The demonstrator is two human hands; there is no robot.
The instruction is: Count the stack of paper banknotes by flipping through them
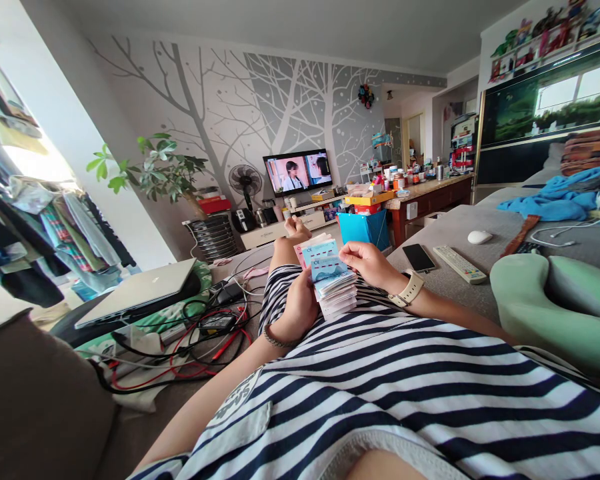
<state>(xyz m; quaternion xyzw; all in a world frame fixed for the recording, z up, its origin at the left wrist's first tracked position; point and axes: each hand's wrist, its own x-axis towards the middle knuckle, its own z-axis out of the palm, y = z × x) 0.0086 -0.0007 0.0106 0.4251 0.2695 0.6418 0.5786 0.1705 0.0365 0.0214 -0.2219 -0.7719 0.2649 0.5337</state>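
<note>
One stack of banknotes [333, 285] held above striped lap; note count not discernible. Left hand [300, 305] clamped around stack from below. Right hand [367, 262] fingers pinched together on top note. Beside right arm: one phone [419, 257], one remote control [459, 264], one mouse [479, 237].

Above the stack [330, 283] the air is open. The left hand [300, 307] and right hand [370, 263] grip the stack and close off its two sides. Left of the stack, tangled cables [205, 333] and a laptop [140, 290] crowd the surface, with little bare room. Right of the stack, a phone [419, 257], a remote [459, 263] and a mouse [479, 237] lie on the sofa [445, 227], with bare strips between them. Farther right of the stack a bulky pillow [555, 307] walls that side. Beyond the stack a leg [285, 250] stretches away.
</note>
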